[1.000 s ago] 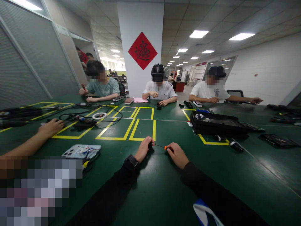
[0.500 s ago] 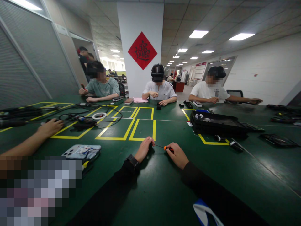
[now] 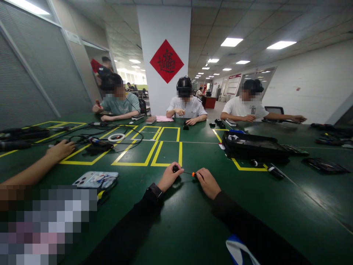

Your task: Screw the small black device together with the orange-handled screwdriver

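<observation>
Over the dark green table, my left hand [image 3: 168, 177] is closed on a small black part [image 3: 175, 169], pinched at the fingertips; its kind is too small to tell. My right hand [image 3: 209, 184] is wrapped round the handle of a screwdriver [image 3: 193, 174] with an orange collar. Most of that handle is hidden by the fingers. The thin shaft points left and reaches my left fingertips, close to the black part; whether its tip touches the part I cannot tell. Both hands are near each other, just in front of the yellow tape marks.
A black open case [image 3: 252, 145] stands to the right, with small black and white pieces before it. At left lie a phone [image 3: 96, 179], a coil of white tape [image 3: 116, 138] and black cables. Another person's hand [image 3: 62, 149] rests there. Several people sit across the table [image 3: 176, 228].
My left fingers have turned, and the black part between them now shows. My right hand has shifted slightly on the screwdriver, covering more of its handle.
</observation>
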Available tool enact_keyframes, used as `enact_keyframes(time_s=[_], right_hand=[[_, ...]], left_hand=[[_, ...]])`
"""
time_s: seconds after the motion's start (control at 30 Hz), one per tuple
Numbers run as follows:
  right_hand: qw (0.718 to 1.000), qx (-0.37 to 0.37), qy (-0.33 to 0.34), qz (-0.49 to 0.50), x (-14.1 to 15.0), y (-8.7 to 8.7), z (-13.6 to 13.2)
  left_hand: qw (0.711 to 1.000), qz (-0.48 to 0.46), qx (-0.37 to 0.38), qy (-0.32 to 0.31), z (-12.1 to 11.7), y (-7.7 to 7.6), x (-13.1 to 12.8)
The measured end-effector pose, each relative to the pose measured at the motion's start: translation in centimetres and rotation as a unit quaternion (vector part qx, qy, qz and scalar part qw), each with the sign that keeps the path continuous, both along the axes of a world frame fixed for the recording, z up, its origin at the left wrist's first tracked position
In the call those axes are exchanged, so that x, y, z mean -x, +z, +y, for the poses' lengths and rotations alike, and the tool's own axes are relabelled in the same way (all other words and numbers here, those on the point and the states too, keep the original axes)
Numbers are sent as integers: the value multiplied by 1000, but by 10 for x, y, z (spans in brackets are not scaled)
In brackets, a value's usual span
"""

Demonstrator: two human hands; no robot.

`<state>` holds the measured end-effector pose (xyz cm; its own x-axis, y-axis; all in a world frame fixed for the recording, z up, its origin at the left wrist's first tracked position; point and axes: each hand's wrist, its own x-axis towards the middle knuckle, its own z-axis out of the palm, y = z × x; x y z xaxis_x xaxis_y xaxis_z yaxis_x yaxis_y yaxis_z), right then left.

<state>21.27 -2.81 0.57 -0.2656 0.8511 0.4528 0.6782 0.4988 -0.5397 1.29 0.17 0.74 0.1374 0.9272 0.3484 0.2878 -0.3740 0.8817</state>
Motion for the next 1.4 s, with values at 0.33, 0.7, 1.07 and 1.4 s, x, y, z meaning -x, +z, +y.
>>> enact_keyframes(time_s=[0.33,0.7,1.07,1.4], right_hand=[[1000,-4,14,22,1,3,-4],[1000,-11,16,5,1,0,0],[998,-6,24,51,0,-1,-1],[999,-20,4,-34,5,0,2]], left_hand=[[1000,3,-3,13,-2,3,0],[1000,8,-14,-4,-1,1,1],[999,17,-21,19,5,-4,0],[999,15,-37,25,1,-4,0]])
